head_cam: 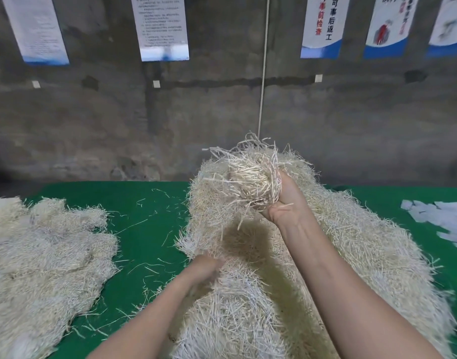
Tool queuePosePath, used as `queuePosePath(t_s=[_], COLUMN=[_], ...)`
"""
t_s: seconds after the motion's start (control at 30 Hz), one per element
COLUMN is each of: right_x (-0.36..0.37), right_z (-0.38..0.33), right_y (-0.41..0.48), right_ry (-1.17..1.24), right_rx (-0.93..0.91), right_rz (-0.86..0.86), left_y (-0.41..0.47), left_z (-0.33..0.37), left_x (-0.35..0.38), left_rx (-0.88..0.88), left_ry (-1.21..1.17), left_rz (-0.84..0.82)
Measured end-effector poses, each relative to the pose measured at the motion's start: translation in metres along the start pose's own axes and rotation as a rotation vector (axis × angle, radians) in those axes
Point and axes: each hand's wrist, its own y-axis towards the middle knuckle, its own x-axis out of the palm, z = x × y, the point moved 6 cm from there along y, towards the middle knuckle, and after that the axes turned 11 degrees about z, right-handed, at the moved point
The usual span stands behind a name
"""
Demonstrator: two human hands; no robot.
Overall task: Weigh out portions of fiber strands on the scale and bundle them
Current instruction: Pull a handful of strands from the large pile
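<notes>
A big heap of pale fiber strands (351,255) lies on the green table (144,229), filling its middle and right. Raised above the heap, my right hand (287,200) grips a tangled clump of strands (250,180). Lower down, my left hand (204,268) digs into the heap's near left side; it is blurred and its fingers are buried among the strands. A second flatter pile of fibers (41,260) covers the left of the table. No scale shows in this view.
Loose strands are scattered over the green cloth between the two piles. White paper slips (439,218) lie at the right edge. A grey concrete wall with hanging posters (162,27) and a thin cord (262,81) stands behind the table.
</notes>
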Motion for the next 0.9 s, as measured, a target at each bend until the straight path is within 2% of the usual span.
queuePosePath(t_s=[0.03,0.07,0.13,0.2,0.33,0.4,0.43,0.53,0.6,0.7,0.77,0.83,0.9], right_x=[-0.003,-0.006,-0.013,-0.019,-0.016,-0.012,-0.008,-0.002,-0.006,0.002,0.016,0.036,0.051], right_z=[-0.002,-0.004,-0.004,0.003,0.024,0.036,0.041,0.051,0.053,0.054,0.062,0.07,0.078], right_y=[0.001,0.003,0.006,0.004,-0.014,-0.023,-0.029,-0.044,-0.047,-0.066,-0.082,-0.102,-0.121], right_ry=[0.011,0.017,0.015,-0.013,-0.076,-0.149,-0.185,-0.508,-0.54,-0.275,-0.156,-0.248,-0.46], right_rx=[0.011,0.01,-0.011,-0.011,0.016,0.001,-0.006,-0.128,-0.14,-0.059,0.039,0.023,-0.063], right_rz=[-0.006,-0.007,0.02,0.042,-0.072,-0.184,-0.254,-0.303,-0.226,-0.252,-0.338,-0.399,-0.381], left_y=[-0.004,-0.005,0.001,-0.009,-0.041,-0.05,-0.054,-0.058,-0.064,-0.08,-0.095,-0.114,-0.133], left_z=[-0.007,-0.011,-0.008,0.02,0.094,0.119,0.127,0.116,0.102,0.094,0.094,0.098,0.101], left_x=[0.002,-0.002,-0.013,-0.017,-0.029,-0.035,-0.039,-0.054,-0.069,-0.093,-0.103,-0.11,-0.116], left_rx=[-0.089,-0.083,0.043,0.224,0.348,0.283,0.257,0.108,0.07,0.165,0.251,0.352,0.453], left_ry=[-0.122,-0.152,-0.144,-0.32,-0.939,-1.063,-1.008,-0.789,-0.782,-0.8,-0.811,-0.746,-0.68], left_rz=[-0.098,-0.105,-0.009,-0.024,-0.187,-0.237,-0.212,0.057,0.23,0.422,0.531,0.646,0.717])
